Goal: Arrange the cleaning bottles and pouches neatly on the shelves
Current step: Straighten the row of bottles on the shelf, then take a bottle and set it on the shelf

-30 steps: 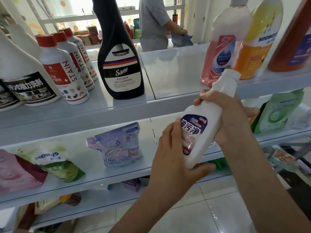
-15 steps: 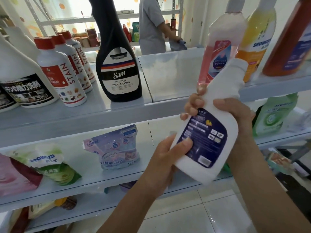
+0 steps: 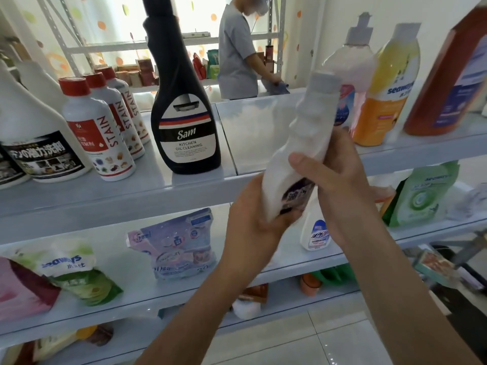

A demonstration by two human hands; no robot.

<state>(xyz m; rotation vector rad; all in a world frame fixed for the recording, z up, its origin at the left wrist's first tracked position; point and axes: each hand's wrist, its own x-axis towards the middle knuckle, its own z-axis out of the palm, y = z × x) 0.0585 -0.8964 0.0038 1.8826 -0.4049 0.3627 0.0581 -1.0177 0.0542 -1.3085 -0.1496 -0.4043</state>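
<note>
Head view: white bottle (image 3: 303, 154) held in the air in front of the top shelf (image 3: 184, 191), tilted, cap up (label partly hidden). Left hand (image 3: 253, 222) cups its base, fingers curled round. Right hand (image 3: 340, 185) wraps its middle, thumb across the front. Black bottle (image 3: 184, 122) upright on shelf, left.

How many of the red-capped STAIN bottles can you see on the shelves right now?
3. All stand in a row on the top shelf, left of the black Sam bottle: the front STAIN bottle, the middle STAIN bottle and the rear STAIN bottle. Another could be hidden behind them.
</note>
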